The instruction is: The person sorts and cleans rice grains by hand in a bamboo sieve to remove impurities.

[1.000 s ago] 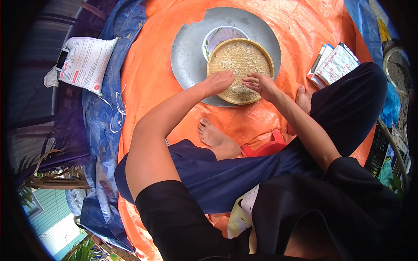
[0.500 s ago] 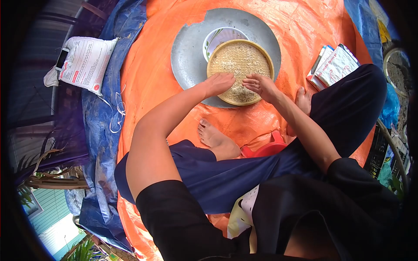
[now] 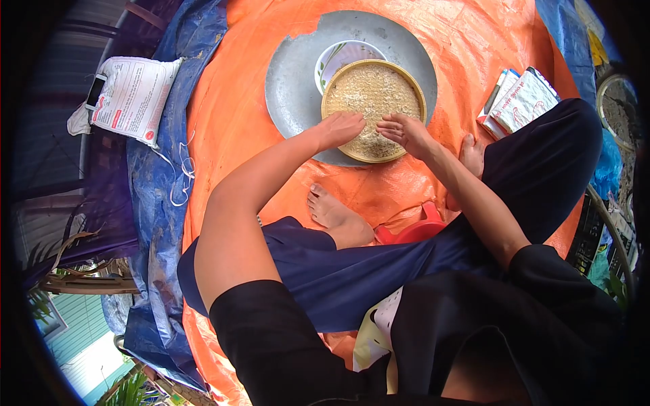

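A round woven sieve (image 3: 372, 88) with a pale, grainy material spread in it rests over the lower right of a grey metal tray (image 3: 288, 88). Beneath its upper left edge a white bowl (image 3: 336, 57) with a leaf pattern partly shows. My left hand (image 3: 342, 130) is over the sieve's lower left rim, palm down, fingers stretched out. From the right, my right hand (image 3: 406, 132) reaches over the lower right part, its fingers apart. Neither hand shows anything held. Whether the fingertips touch the grains cannot be told.
Orange sheeting (image 3: 237, 128) covers the ground, with blue tarp (image 3: 152, 203) on the left. A white sack (image 3: 135, 98) with a phone (image 3: 96, 92) lies there. Folded packets (image 3: 521, 101) sit at the right; a red plastic stool (image 3: 420, 230) is between my legs.
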### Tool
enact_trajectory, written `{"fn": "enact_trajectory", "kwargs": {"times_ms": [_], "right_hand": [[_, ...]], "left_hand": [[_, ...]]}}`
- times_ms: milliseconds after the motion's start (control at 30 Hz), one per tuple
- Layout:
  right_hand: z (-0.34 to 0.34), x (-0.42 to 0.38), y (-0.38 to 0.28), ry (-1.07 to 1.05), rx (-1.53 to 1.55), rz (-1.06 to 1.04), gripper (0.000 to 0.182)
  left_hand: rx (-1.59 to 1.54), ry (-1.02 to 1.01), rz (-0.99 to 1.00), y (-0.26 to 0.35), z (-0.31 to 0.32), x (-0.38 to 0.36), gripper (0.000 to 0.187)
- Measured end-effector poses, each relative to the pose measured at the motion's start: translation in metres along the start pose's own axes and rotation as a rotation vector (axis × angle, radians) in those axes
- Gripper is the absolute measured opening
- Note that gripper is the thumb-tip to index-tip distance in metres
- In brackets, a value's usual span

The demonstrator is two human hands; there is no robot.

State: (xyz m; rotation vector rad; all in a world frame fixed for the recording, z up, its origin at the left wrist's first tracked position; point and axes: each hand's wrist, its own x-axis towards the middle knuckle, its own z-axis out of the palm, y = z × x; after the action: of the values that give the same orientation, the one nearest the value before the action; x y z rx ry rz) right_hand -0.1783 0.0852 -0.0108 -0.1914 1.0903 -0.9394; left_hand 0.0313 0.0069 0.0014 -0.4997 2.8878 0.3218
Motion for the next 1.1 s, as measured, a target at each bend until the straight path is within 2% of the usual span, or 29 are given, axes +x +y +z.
{"fn": "enact_trajectory", "kwargs": {"times_ms": [100, 300, 400, 600, 1100], "right_hand": [[0.000, 0.000, 0.000, -0.004, -0.007, 0.000, 0.038], [0.000, -0.001, -0.001, 0.003, -0.012, -0.003, 0.038], [0.000, 0.000, 0.001, 0.000, -0.012, -0.002, 0.038], [-0.001, 0.001, 0.001, 0.000, -0.006, -0.008, 0.038], [-0.001, 0.001, 0.001, 0.001, -0.050, -0.007, 0.035]], "left_hand": [[-0.001, 0.010, -0.004, -0.004, 0.006, 0.002, 0.009], [-0.309, -0.009, -0.254, -0.010, 0.006, 0.010, 0.011], [-0.573, 0.005, -0.324, -0.020, 0.003, 0.015, 0.014], [-0.720, 0.017, -0.405, -0.023, -0.003, 0.017, 0.017], [-0.742, 0.031, -0.375, -0.021, -0.002, 0.019, 0.021]]}}
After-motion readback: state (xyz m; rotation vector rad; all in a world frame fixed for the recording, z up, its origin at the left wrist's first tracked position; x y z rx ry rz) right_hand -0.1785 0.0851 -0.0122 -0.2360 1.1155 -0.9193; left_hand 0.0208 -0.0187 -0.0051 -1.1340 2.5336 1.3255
